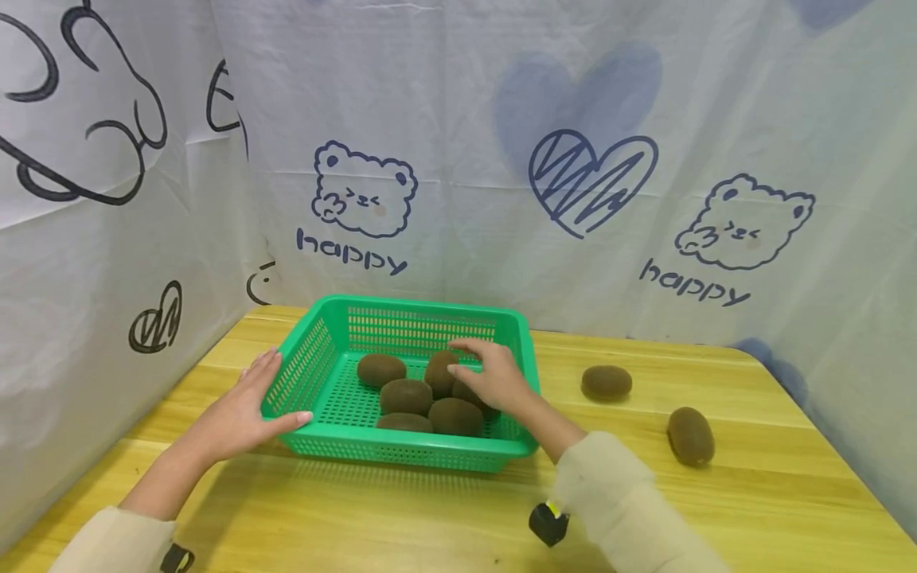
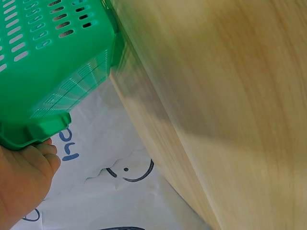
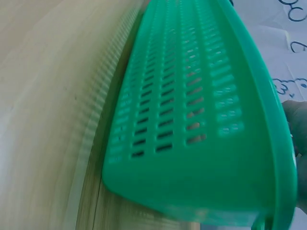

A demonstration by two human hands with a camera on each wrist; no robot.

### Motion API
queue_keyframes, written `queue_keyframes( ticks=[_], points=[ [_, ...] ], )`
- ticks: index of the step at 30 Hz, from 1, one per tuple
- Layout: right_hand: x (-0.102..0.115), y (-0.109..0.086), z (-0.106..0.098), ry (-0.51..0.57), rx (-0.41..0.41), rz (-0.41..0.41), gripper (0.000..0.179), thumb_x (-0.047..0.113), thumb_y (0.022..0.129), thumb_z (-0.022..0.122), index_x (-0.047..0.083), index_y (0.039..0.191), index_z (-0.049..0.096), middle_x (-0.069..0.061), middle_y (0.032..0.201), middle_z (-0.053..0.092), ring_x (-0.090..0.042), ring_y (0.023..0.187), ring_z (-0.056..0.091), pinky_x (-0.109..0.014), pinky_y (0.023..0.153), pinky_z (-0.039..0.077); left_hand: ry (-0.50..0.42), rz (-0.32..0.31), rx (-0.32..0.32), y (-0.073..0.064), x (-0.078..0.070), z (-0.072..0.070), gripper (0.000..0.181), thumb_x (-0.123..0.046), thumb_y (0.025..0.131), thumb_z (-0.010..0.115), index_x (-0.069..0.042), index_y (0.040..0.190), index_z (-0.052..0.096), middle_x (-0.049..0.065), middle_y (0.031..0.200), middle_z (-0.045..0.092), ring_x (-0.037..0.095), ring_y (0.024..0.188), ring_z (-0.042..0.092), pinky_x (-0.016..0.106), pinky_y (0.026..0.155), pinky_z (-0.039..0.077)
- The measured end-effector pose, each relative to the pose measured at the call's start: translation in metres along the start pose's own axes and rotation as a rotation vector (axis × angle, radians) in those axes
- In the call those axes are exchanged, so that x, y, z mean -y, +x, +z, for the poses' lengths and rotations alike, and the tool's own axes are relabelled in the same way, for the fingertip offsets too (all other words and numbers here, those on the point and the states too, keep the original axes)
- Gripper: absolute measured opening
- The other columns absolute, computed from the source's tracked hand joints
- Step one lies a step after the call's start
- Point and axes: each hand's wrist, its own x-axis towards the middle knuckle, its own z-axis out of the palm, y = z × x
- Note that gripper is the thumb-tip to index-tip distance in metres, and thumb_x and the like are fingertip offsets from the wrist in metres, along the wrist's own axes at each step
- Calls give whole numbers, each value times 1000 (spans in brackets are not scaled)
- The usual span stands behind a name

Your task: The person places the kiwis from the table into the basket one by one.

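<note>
A green plastic basket (image 1: 411,447) with slotted walls stands on the table. Several brown kiwifruits (image 1: 405,397) lie inside it. My left hand (image 1: 239,410) holds the basket's left front corner, thumb over the front rim and fingers along the left side. In the left wrist view, the fingers (image 2: 45,155) curl under the rim. Reaching over the basket's right side, my right hand (image 1: 494,376) has thumb and fingers apart beside a kiwifruit (image 1: 438,377); contact is hard to judge. It partly covers another kiwifruit. The right wrist view shows mostly the basket wall (image 3: 192,134).
On the wooden table (image 1: 401,517), right of the basket, lie two loose kiwifruits, one farther back (image 1: 606,383) and one nearer (image 1: 691,436). A white printed cloth (image 1: 466,239) hangs behind the table and along its sides.
</note>
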Motion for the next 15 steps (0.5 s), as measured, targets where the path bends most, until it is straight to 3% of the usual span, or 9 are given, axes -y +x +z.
queue_keyframes(
  ticks=[6,15],
  points=[
    [-12,-10,-20,33,-48,-34,43,15,87,64,1,127,55,-17,130,56,-32,123,50,-47,101,43,-7,1,1,0,1,0,102,-54,82,59,4,147,5,26,154,3,55,135,8,71,103,14],
    [-35,-28,-46,-19,-125,6,49,20,87,65,5,131,52,-18,134,52,-36,126,47,-52,101,42,1,-7,5,0,0,0,102,-55,83,59,3,148,5,25,154,2,56,134,9,72,102,15]
  ],
)
